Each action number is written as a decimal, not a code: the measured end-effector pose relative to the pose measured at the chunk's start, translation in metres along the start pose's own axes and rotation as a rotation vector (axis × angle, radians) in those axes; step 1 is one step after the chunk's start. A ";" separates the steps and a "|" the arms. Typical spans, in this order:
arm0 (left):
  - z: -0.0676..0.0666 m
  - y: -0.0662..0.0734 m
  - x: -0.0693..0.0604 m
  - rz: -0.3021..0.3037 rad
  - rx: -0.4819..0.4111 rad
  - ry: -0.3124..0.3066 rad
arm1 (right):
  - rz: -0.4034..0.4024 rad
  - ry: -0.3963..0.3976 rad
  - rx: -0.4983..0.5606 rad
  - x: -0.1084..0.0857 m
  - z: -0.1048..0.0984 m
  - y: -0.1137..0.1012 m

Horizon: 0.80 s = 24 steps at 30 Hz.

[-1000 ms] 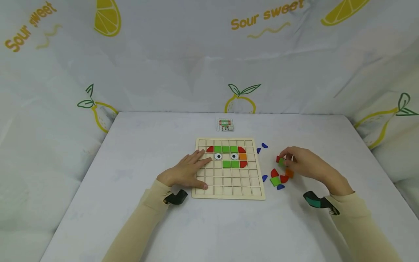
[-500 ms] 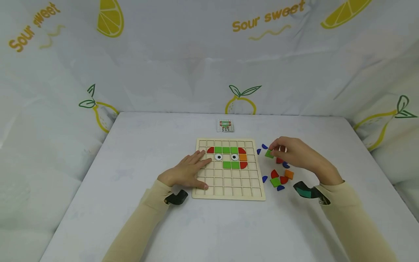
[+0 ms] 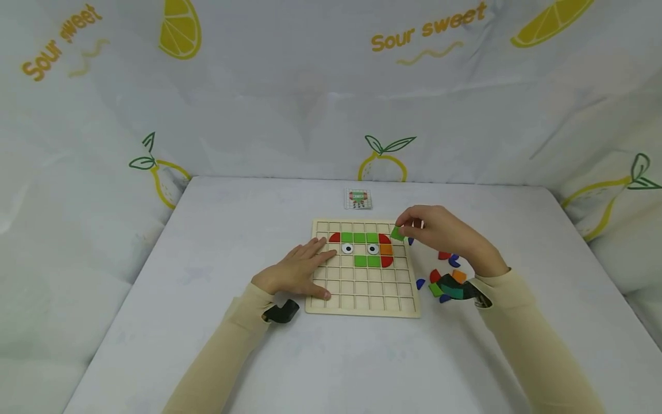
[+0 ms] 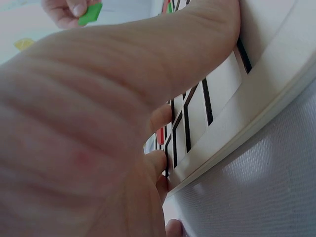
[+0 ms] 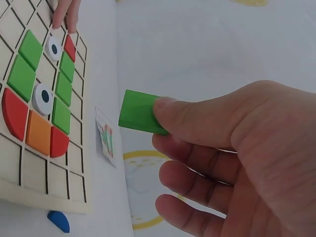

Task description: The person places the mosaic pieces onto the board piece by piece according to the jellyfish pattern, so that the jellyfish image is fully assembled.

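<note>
My right hand (image 3: 439, 233) pinches a green square tile (image 5: 140, 112) between thumb and forefinger, above the upper right corner of a wooden grid board (image 3: 362, 287). With fingers spread, my left hand (image 3: 297, 273) rests on the board's left edge. Set in the grid are several green squares (image 3: 359, 237), red quarter-round tiles (image 3: 387, 262), an orange square (image 3: 385, 249) and two white eye discs (image 3: 373, 249). In the right wrist view, the held tile hangs in the air apart from the board.
Behind the board lies a small picture card (image 3: 358, 199). Loose pieces lie right of the board: an orange tile (image 3: 459, 276), a red tile (image 3: 435, 276), a green tile (image 3: 436, 290) and several blue ones (image 3: 420, 283). A printed cloth backdrop (image 3: 310, 115) rises behind the table.
My right hand has lifted the green tile from the loose pieces and carried it left to the board's upper right corner. My left hand stays on the board.
</note>
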<state>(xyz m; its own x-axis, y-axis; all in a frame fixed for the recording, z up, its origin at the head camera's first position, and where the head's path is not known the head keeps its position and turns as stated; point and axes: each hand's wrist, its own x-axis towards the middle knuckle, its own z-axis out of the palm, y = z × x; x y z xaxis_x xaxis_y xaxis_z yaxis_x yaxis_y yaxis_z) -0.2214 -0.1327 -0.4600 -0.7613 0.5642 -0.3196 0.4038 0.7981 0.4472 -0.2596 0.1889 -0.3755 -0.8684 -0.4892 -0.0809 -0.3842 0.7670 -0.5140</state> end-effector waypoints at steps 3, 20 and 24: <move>0.000 0.000 0.001 -0.002 -0.004 -0.003 | -0.033 -0.001 0.012 0.008 0.005 -0.005; -0.002 0.003 0.002 -0.020 -0.006 -0.007 | -0.089 -0.077 0.097 0.050 0.042 -0.027; -0.002 0.002 0.002 -0.024 0.001 -0.005 | -0.100 -0.095 0.096 0.055 0.051 -0.031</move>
<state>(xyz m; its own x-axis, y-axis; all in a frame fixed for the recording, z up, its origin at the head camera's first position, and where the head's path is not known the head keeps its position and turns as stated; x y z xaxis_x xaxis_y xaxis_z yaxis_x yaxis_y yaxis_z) -0.2233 -0.1308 -0.4577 -0.7683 0.5458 -0.3344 0.3860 0.8118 0.4382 -0.2797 0.1170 -0.4076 -0.7920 -0.6016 -0.1034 -0.4316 0.6716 -0.6022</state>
